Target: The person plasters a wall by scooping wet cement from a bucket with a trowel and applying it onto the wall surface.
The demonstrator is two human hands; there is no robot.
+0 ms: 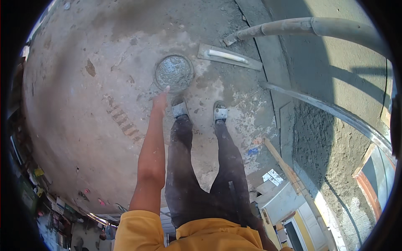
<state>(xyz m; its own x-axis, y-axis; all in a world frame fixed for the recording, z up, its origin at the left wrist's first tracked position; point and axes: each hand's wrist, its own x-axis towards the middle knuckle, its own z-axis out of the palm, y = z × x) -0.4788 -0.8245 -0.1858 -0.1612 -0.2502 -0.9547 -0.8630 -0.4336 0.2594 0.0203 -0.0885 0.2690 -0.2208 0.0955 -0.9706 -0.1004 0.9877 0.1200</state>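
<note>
- Our L hand (160,102) is stretched fwd & down, a fingertip at the near rim of the round dark pan (191,74); can't tell if it grips the rim or just touches.
- Our R hand is out of view, so we can't tell its state, nor if it holds anything.
- Pan sits upper ctr, just ahead of our feet, w/ wet grey mortar (173,70) in it, lumpy on top.
- Float (229,57) w/ long white handle lies to the R of the pan, near it but apart, angled toward the wall base.
- Labels etc.: we see a blue scrap (253,151) & a white piece w/ dark marks (273,176) on the R; any print is too small to read.
- Our slip-on sandals (180,109) have pale straps w/ a mark or two, also illegible.
- Bamboo pole (289,26) comes in from upper R, its end near the float; a long straight bar (326,108) slants below it, bent by the lens.
- R side: wall (312,138), part smooth, part rough grey plaster, half in shadow.
- We're in dusty dark trousers (188,184) & a yellow top (140,228).
</note>
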